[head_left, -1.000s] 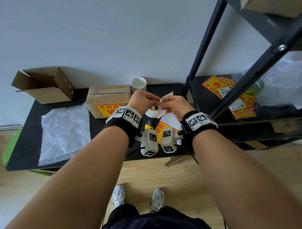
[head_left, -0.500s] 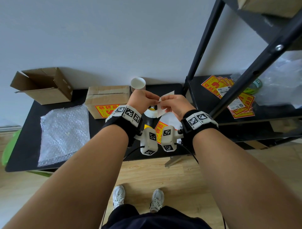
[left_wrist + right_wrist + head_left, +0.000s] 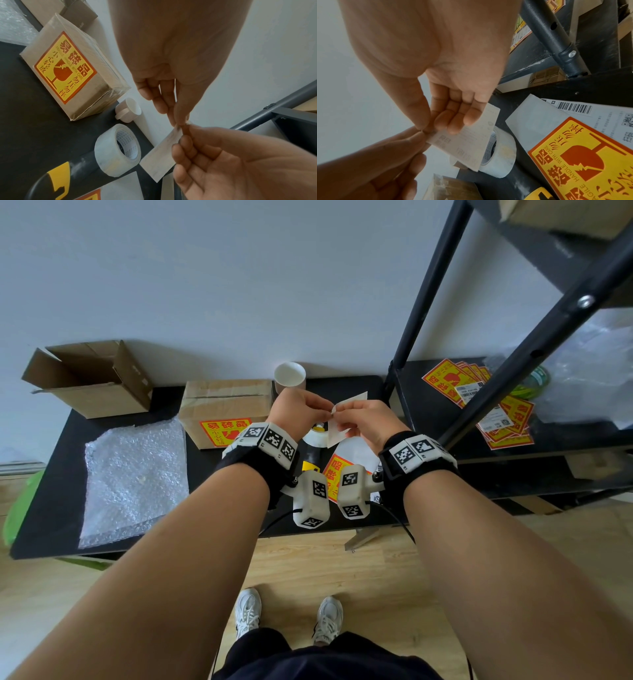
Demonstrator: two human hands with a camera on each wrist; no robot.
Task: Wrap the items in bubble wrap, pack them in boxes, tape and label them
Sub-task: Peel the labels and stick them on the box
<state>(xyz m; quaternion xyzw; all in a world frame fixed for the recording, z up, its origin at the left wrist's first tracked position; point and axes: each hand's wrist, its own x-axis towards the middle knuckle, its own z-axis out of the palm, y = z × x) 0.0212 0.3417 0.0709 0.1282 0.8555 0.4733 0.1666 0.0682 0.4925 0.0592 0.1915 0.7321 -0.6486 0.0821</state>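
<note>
My head camera looks steeply down over the tape roll [image 3: 317, 436] — both wrist cameras sit close beside it, facing each other, sharing it.

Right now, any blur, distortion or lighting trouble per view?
Head: sharp, but wide-angle bends the shelf frame and stretches the forearms. Left wrist: left hand looms large and soft; fragile sticker readable. Right wrist: right hand close and soft; print on the held label faint, barcode sheet legible.

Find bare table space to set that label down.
Bare black table shows between the bubble wrap and the taped box, running to the near edge. Crowded under both hands: tape roll, fragile sticker, barcode sheet.
</note>
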